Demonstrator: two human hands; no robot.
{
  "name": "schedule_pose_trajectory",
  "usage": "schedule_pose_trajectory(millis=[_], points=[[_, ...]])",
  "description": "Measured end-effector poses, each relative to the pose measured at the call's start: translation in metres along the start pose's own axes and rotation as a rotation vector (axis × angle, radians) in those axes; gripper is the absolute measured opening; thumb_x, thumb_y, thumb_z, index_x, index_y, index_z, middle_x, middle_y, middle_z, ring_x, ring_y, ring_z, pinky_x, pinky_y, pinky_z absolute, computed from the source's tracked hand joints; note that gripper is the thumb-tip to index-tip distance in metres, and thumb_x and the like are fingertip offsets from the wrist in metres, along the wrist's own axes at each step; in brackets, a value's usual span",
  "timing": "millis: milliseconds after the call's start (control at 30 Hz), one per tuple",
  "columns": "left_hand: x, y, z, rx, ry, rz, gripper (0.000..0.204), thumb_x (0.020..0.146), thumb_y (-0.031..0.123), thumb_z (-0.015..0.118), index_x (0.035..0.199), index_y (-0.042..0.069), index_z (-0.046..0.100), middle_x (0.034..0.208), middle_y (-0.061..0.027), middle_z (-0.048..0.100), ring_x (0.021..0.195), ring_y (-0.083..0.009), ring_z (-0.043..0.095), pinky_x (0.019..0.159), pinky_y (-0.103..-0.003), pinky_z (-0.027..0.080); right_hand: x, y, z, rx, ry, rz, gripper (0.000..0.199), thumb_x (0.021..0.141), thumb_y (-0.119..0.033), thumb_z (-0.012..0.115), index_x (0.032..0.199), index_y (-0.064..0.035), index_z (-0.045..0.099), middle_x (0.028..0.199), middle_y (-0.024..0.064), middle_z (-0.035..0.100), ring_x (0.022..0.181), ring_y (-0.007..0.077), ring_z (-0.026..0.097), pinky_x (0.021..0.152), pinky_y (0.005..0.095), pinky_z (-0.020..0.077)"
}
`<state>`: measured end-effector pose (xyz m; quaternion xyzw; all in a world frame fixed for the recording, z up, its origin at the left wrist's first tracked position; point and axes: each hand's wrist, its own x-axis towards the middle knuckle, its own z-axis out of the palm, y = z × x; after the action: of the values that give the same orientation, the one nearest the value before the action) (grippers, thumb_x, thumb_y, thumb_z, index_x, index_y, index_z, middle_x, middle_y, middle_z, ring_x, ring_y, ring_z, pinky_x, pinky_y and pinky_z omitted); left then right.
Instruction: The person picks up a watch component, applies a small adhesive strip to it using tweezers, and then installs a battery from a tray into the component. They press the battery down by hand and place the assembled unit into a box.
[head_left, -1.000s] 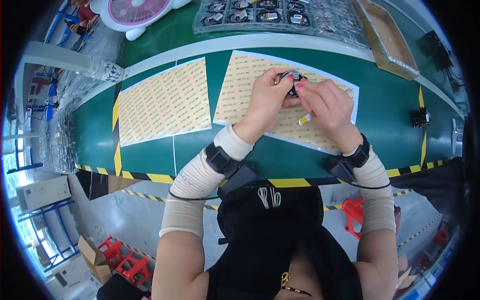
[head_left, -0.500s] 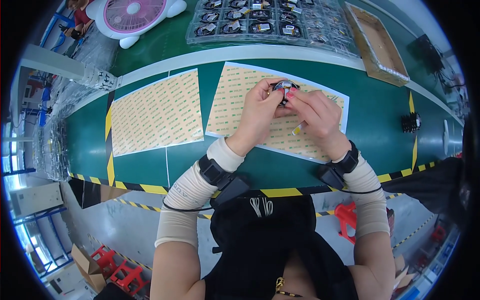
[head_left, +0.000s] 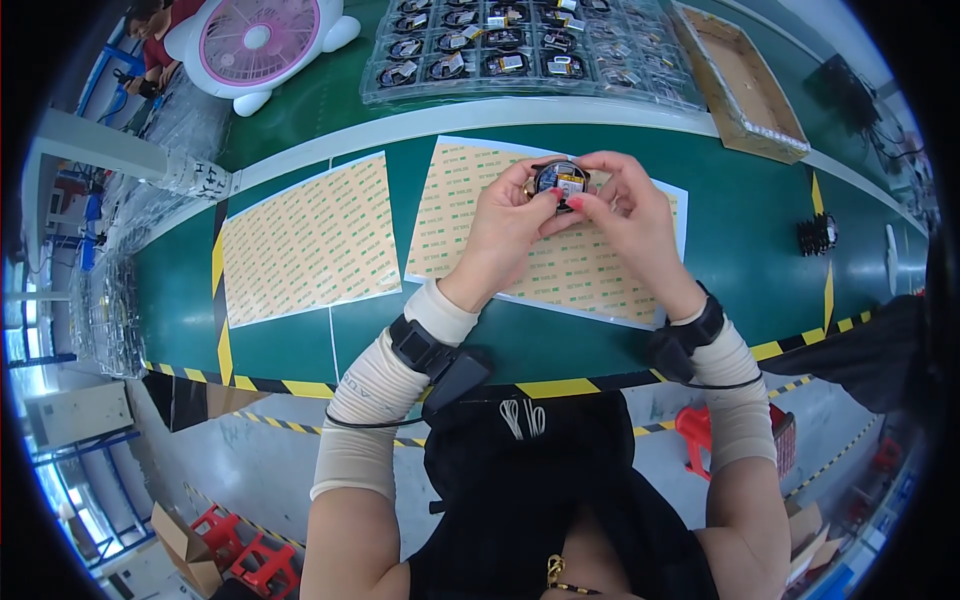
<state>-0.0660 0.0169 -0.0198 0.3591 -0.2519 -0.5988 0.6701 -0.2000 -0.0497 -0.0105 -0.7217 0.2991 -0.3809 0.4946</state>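
Note:
A small round black casing (head_left: pixel 545 176) with a circuit board inside is held up over the right-hand patterned sheet (head_left: pixel 455 215). My left hand (head_left: pixel 508 225) is closed round its left side, with the thumb at the near rim. On the casing's right part lies a small silver-white battery-like piece (head_left: pixel 572 185) with a yellow edge. My right hand (head_left: pixel 638 222) grips the casing from the right, its thumb against that piece and its fingers at the rim. Some fingertips are hidden behind the casing.
Another patterned sheet (head_left: pixel 310 240) lies to the left. Beyond the ledge stand clear trays (head_left: pixel 480 82) of similar round parts, a cardboard box (head_left: pixel 745 85) and a white-and-pink fan (head_left: pixel 257 45). A black coiled part (head_left: pixel 817 235) sits at right. A person (head_left: pixel 165 45) is at far left.
The small pale piece that hung below my right hand now lies on the casing. My right fingers have opened out from a pinch and moved round the casing's right side.

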Motion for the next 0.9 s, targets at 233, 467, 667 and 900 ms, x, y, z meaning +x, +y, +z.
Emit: schedule_pose_trajectory(millis=[233,467,667,900], points=[[-0.004,0.004,-0.004,-0.079,-0.213,-0.128,0.029,0.092,0.007,0.041,0.119,-0.002,0.046,0.110,-0.0103,0.054,0.099,-0.0183,0.056,0.090,-0.034,0.048,0.009,-0.016,-0.023,0.101,-0.205,0.368,0.013,0.075,-0.004,0.066,0.087,-0.0011,0.061,0.066,-0.0037,0.054,0.053,0.0006,0.042,0.048,0.0157,0.0339],[-0.002,0.002,0.000,0.290,-0.270,-0.021,0.033,0.092,0.010,0.042,0.123,-0.002,0.045,0.116,-0.0121,0.052,0.105,-0.0174,0.052,0.092,-0.031,0.044,0.006,0.001,-0.026,-0.138,-0.213,0.193,0.014,0.073,-0.004,0.068,0.082,-0.0016,0.058,0.065,-0.0054,0.053,0.056,0.0002,0.043,0.048,0.0161,0.0337],[-0.011,0.008,-0.003,0.045,-0.252,-0.110,0.031,0.091,0.005,0.044,0.121,-0.002,0.048,0.117,-0.0108,0.052,0.106,-0.0153,0.050,0.093,-0.028,0.042,0.001,-0.005,-0.018,-0.063,-0.194,0.043,0.017,0.070,-0.005,0.069,0.079,-0.0012,0.054,0.063,-0.0021,0.052,0.058,0.0041,0.046,0.051,0.0208,0.0386],[-0.018,-0.008,-0.005,0.209,-0.229,0.014,0.030,0.090,0.007,0.047,0.119,-0.001,0.051,0.115,-0.0098,0.054,0.105,-0.0157,0.051,0.091,-0.028,0.042,-0.009,-0.007,-0.019,-0.285,-0.093,-0.126,0.017,0.067,-0.003,0.066,0.079,-0.0025,0.054,0.070,0.0097,0.058,0.060,0.0231,0.057,0.053,0.0295,0.0440]])
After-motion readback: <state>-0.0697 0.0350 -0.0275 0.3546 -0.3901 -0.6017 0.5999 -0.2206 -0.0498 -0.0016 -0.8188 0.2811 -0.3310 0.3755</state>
